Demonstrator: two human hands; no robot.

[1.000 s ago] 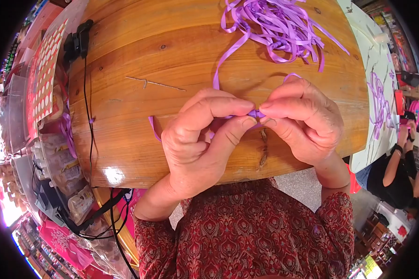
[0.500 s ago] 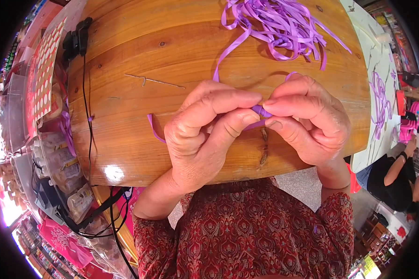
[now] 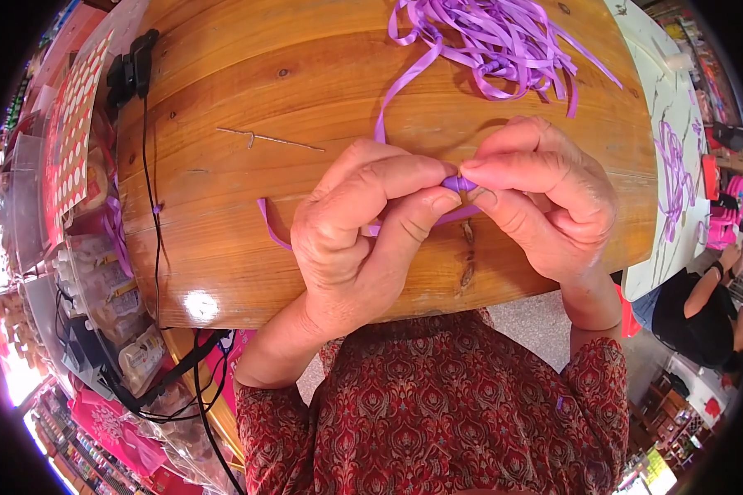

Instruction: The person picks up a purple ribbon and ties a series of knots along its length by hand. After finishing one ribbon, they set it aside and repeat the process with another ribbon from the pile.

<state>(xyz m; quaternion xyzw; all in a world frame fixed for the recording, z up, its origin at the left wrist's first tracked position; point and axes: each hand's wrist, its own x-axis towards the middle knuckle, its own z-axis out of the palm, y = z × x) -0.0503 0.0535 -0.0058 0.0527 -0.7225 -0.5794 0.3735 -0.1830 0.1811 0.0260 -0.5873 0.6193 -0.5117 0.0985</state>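
At lower centre, nearest the camera I am monitoring from a distance, the wearer's red patterned top point(image 3: 454, 404) is filling the frame below the table edge. At centre, the left hand point(image 3: 347, 239) is pinching a small wound bundle of purple ribbon point(image 3: 458, 183) between thumb and forefinger, while the right hand point(image 3: 549, 198) is gripping its other side the same way, above the wooden table point(image 3: 223, 190). A ribbon tail point(image 3: 272, 227) is trailing out left of the left hand, and a flat strand point(image 3: 400, 87) is running from behind that hand to a purple ribbon heap point(image 3: 512, 49) at upper centre. I am judging the bundle's smallness the chief risk: a slackening pinch could be letting the winding spring loose, and uneven pressure could be creasing it. A tug on the strand, if it is joined to the bundle, could be tangling the heap.

At left of centre, a thin twisted wire point(image 3: 285, 143) is lying clear of the fingers. Along the left side, clear plastic packs point(image 3: 107, 285) are holding pale contents I am unable to identify, below a dotted red-and-white sheet point(image 3: 74, 132). At lower left, a pink printed bag point(image 3: 111, 429) is hiding whatever is inside.

Farther off at right, a white marbled table point(image 3: 645, 279) is bearing loose ribbon loops point(image 3: 675, 186); beyond, a person in black point(image 3: 702, 322) is extending an arm.
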